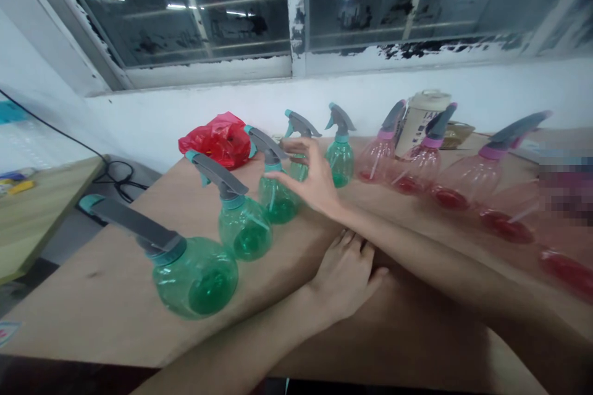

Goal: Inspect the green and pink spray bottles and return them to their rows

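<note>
My right hand reaches across to the row of green spray bottles. Its thumb and fingers curve round the neck of the middle green spray bottle, which stands upright. Another green spray bottle is partly hidden behind this hand. My left hand lies back-up on the wooden table, thumb stretched out, its fingertips partly covered by my right forearm. Nearer me stand two more green spray bottles, one large in front and one behind it. A further green spray bottle stands beyond my right hand.
Several pink spray bottles with red liquid line the right side. At the back are a red plastic bag and a pale printed cup near the white wall. A second table with a black cable stands left.
</note>
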Action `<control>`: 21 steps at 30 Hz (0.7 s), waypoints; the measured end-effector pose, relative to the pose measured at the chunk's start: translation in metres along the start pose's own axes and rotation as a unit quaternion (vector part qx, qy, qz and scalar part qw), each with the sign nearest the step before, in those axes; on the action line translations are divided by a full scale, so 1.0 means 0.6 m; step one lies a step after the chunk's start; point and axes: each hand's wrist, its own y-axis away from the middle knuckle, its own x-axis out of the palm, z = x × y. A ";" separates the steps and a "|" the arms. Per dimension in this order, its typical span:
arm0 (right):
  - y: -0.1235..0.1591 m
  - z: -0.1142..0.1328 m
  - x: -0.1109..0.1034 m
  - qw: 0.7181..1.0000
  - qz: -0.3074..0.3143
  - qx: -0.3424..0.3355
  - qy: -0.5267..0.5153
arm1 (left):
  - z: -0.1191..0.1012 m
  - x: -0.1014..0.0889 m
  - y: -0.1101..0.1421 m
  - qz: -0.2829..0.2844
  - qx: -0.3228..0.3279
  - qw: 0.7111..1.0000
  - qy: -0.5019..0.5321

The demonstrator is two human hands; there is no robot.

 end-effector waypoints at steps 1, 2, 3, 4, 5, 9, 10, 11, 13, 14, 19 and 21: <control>0.010 0.000 -0.018 1.000 0.000 0.005 0.017 | 0.000 -0.002 0.000 0.002 0.000 1.000 0.005; 0.019 -0.002 -0.036 0.999 0.001 0.010 0.037 | 0.000 -0.003 -0.001 0.004 0.003 1.000 0.009; 0.027 -0.006 -0.054 0.998 -0.002 0.012 0.055 | 0.001 -0.004 -0.001 0.005 0.007 1.000 0.010; 0.033 -0.012 -0.070 0.997 -0.013 0.013 0.077 | 0.002 -0.004 -0.001 0.005 0.011 1.000 0.008; 0.037 -0.020 -0.083 0.994 -0.029 0.017 0.101 | 0.003 -0.003 -0.001 0.004 0.013 1.000 0.002; 0.020 -0.054 -0.108 0.979 -0.056 0.068 0.186 | 0.007 0.003 -0.001 -0.005 0.016 1.000 -0.017; 0.011 -0.059 -0.106 0.974 -0.043 0.089 0.205 | 0.008 0.004 -0.001 -0.006 0.017 1.000 -0.016; 0.002 -0.063 -0.102 0.967 -0.023 0.112 0.226 | 0.008 0.005 0.000 -0.006 0.017 1.000 -0.014; -0.016 -0.063 -0.088 0.948 0.021 0.162 0.273 | 0.008 0.006 0.000 -0.007 0.014 1.000 -0.011; -0.023 -0.061 -0.080 0.936 0.042 0.185 0.296 | 0.008 0.005 0.000 -0.007 0.012 1.000 -0.010; -0.040 -0.047 -0.048 0.889 0.124 0.236 0.373 | 0.008 0.005 0.001 -0.004 0.013 1.000 -0.011; -0.040 -0.043 -0.046 0.875 0.138 0.240 0.396 | 0.008 0.005 0.000 -0.004 0.017 1.000 -0.007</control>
